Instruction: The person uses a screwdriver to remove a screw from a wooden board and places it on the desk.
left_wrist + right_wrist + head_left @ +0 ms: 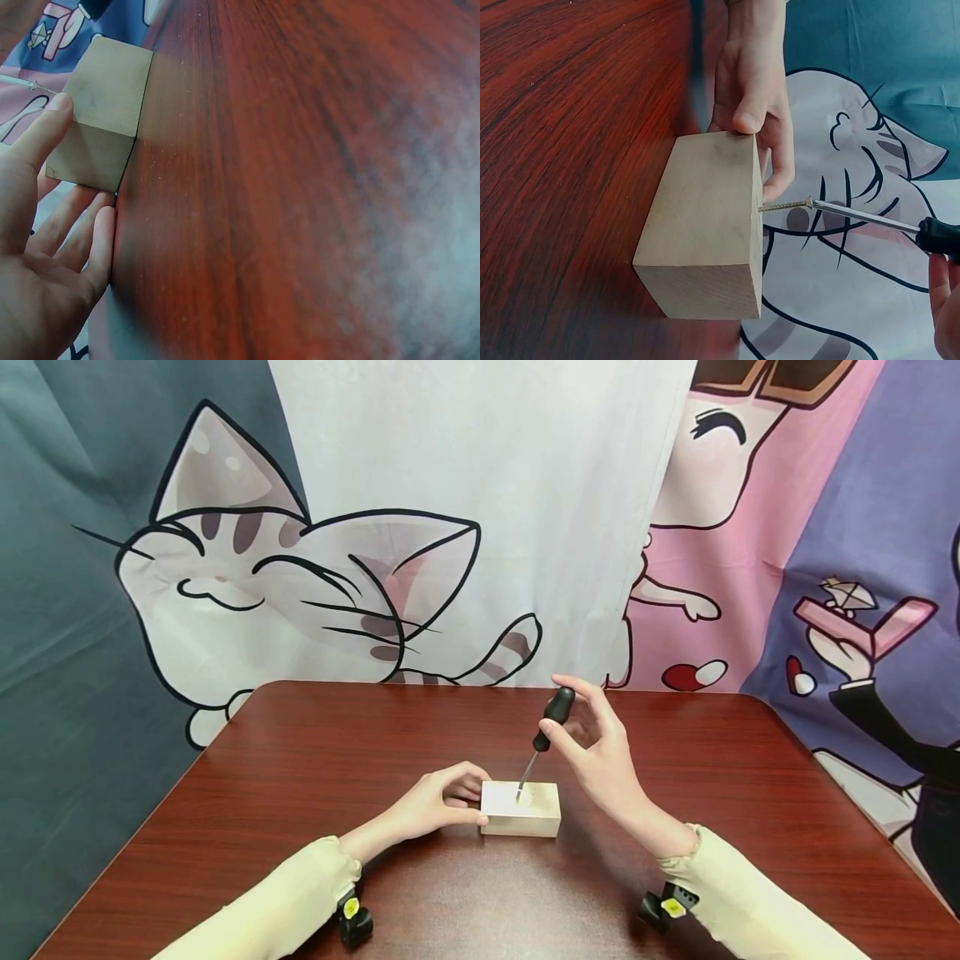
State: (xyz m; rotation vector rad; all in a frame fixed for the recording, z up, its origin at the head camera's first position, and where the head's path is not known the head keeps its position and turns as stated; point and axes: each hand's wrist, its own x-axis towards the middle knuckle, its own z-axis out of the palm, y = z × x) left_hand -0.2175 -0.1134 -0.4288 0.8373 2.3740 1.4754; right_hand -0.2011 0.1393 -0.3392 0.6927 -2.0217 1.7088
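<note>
A pale wooden block (521,825) lies on the table. My left hand (429,802) holds its left end, the thumb (51,124) against the front face and other fingers around the end. A long brass-coloured screw (786,205) stands in the block's top face, with much of its thread showing. My right hand (603,756) grips the black handle of a screwdriver (557,708) between thumb and fingers. The screwdriver's steel shaft (866,216) leans slightly, and its tip meets the screw head. In the right wrist view, most of the right hand is out of frame.
The reddish-brown wooden table (337,727) has rounded far corners. Behind it hangs a cloth (480,443) printed with cartoon figures. Small black cameras (356,925) are strapped at both wrists, over cream sleeves (270,902).
</note>
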